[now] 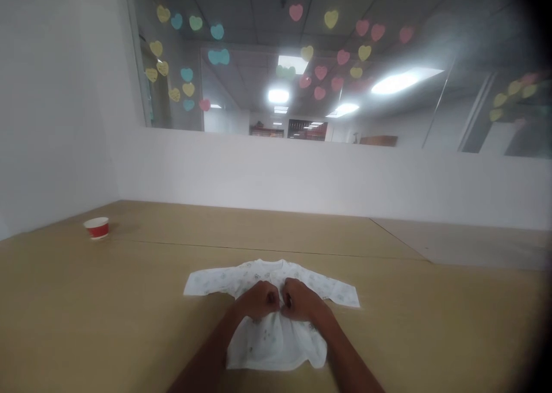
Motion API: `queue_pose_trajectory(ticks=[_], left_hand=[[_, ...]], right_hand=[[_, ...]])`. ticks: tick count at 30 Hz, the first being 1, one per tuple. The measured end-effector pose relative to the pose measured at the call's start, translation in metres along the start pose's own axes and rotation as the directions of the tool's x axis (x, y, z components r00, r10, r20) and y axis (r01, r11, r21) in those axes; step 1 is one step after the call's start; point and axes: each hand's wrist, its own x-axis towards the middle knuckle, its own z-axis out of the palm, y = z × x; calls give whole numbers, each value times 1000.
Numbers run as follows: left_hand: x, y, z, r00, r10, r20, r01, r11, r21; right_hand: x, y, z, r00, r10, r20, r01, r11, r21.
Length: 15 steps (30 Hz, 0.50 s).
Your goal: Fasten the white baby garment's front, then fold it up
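A small white long-sleeved baby shirt with a faint print lies spread on the table, its neckline away from me and its sleeves stretched to both sides. My left hand is closed on the front of the shirt near its middle. Close beside it, my right hand also grips the front, knuckles facing the left hand. The cloth gathers in folds just below both hands. What lies between the fingertips is hidden.
A red and white paper cup stands at the far left of the wooden table. Behind the table rises a white wall with a window above it, dotted with heart-shaped sticky notes. A seam crosses the tabletop beyond the shirt.
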Motion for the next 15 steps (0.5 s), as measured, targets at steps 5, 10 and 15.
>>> queue_pose_trajectory(ticks=[5, 10, 15], left_hand=[[5, -7, 4, 996, -28, -86, 19, 995, -94], [13, -21, 5, 989, -55, -138, 13, 957, -289], [15, -30, 8, 989, -107, -103, 53, 903, -426]], right_hand=[[4, -3, -4, 990, -108, -90, 121, 980, 161], [9, 0, -10, 969, -175, -174, 229, 898, 374], [14, 13, -2, 977, -182, -111, 213, 858, 468]])
